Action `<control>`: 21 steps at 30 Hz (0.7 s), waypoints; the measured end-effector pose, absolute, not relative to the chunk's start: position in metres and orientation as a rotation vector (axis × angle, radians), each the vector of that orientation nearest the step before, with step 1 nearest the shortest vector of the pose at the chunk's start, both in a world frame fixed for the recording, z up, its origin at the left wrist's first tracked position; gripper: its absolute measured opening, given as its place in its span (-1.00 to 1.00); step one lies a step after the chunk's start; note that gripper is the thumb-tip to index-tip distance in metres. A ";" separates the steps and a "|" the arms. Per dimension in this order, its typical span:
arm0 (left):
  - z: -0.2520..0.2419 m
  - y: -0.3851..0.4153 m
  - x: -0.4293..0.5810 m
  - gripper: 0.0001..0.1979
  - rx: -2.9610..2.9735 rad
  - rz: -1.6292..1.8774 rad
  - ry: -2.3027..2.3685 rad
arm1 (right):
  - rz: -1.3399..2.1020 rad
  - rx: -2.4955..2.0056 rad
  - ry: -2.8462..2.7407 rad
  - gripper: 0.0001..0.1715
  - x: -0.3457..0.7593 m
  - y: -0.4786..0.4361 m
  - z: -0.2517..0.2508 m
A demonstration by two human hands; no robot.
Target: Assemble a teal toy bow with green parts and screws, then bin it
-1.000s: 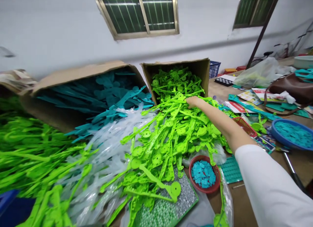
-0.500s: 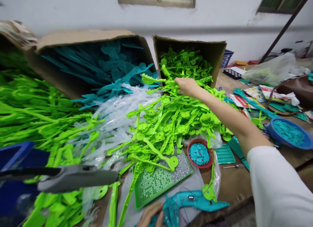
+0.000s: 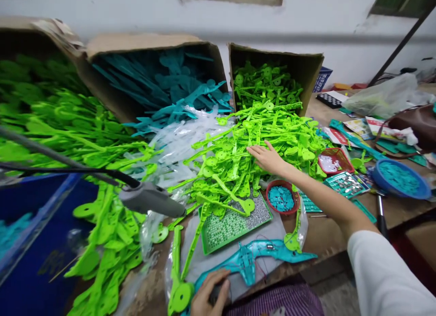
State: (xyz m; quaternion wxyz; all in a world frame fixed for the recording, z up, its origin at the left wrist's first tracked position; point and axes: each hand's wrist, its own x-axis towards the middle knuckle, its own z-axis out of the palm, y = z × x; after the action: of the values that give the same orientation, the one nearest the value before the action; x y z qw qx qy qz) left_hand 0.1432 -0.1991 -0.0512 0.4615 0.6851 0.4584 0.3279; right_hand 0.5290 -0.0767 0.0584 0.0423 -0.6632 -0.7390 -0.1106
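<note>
My right hand (image 3: 267,159) is open, fingers stretched over the near side of a heap of bright green plastic parts (image 3: 238,150). These are long arms with round, holed discs at one end. My left hand (image 3: 210,294) is at the bottom edge, thumb and fingers curled round a small dark thing that I cannot make out. Beside that hand lies a long teal plastic part (image 3: 248,261) with thin wires and a small module in it. Behind it, a green tray (image 3: 218,236) holds small silvery pieces, with green parts overlapping its far edge.
Tipped cardboard boxes (image 3: 146,40) of teal and green parts line the back. A grey tool-like head (image 3: 151,200) on a dark arm juts in from the left above a blue bin (image 3: 44,234). A red bowl (image 3: 284,210) and a blue basin (image 3: 402,193) hold teal pieces.
My right hand has let go of green parts it held up near the back box and has come down nearer, open. The view has shifted, showing more of the teal part and my left hand.
</note>
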 end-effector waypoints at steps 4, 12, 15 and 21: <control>-0.033 -0.183 0.163 -0.70 1.686 0.880 1.041 | -0.305 -2.085 -2.163 -0.40 0.524 -0.094 0.037; 0.008 -0.170 0.211 -0.81 1.701 1.009 0.850 | -0.317 -2.078 -2.115 -0.47 0.521 -0.094 0.033; 0.028 -0.159 0.237 -0.85 1.718 1.076 0.760 | -0.318 -2.071 -2.091 -0.53 0.515 -0.094 0.036; 0.047 -0.136 0.279 -0.81 1.758 1.129 0.733 | -0.341 -2.029 -2.023 -0.51 0.490 -0.099 0.039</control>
State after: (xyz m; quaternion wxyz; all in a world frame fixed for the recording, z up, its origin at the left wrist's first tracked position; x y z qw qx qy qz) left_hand 0.2785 -0.1358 0.0469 0.4473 0.7100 0.2961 0.4562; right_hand 0.4900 -0.0986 0.0390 0.1276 -0.6975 -0.6954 -0.1171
